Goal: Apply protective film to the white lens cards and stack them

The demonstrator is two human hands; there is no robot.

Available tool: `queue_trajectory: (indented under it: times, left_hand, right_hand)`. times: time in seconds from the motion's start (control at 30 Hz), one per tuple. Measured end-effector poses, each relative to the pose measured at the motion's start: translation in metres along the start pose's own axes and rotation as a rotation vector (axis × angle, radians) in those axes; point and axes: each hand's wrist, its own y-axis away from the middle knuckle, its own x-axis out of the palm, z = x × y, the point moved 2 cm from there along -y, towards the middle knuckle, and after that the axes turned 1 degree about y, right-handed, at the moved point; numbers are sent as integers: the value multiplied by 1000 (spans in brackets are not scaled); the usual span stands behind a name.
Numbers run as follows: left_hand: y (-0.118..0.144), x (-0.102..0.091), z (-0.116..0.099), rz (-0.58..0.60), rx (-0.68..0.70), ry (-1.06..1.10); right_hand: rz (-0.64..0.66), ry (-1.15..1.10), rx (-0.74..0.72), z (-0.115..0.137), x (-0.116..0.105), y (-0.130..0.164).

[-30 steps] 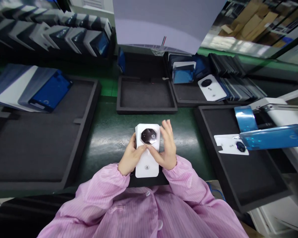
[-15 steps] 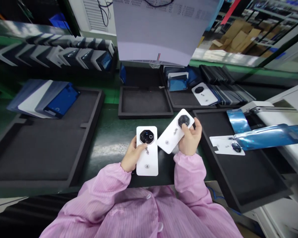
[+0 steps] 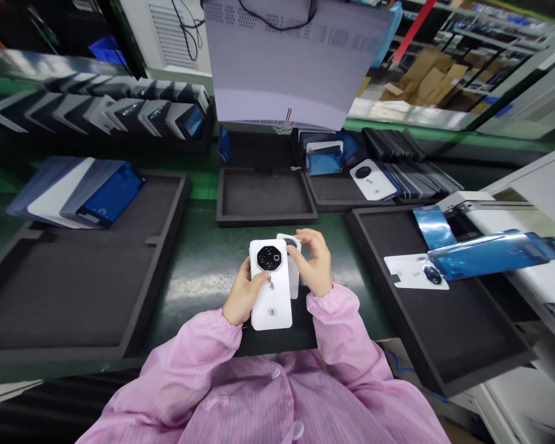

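Left hand (image 3: 243,295): closed along the left edge of a white rectangular phone back cover with a black octagonal camera ring (image 3: 271,285), thumb on its face.
Cover axis: long side runs away from the body, camera end far.
Right hand (image 3: 315,264): fingers curled on a second white cover (image 3: 292,271), apparently tucked behind the first, touching.
Right of hands: black foam tray (image 3: 448,333).

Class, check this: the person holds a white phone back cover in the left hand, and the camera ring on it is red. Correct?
Not quite. The head view shows the camera ring on the white phone back cover is black, not red. The left hand does hold it.
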Motion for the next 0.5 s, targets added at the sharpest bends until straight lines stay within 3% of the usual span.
queue_trajectory:
  times: [0.13, 0.33, 0.4, 0.5]
  left_hand:
    - [0, 1, 3, 27, 36, -10]
    - [-1, 1, 6, 48, 79, -46]
    - [-1, 1, 6, 66, 78, -37]
    - [-1, 1, 4, 61, 51, -15]
  right_hand:
    - [130, -44, 71, 22, 5, 11]
    - [89, -175, 166, 17, 10, 16]
    - [76, -113, 110, 18, 8, 16]
    - [52, 28, -130, 25, 7, 17]
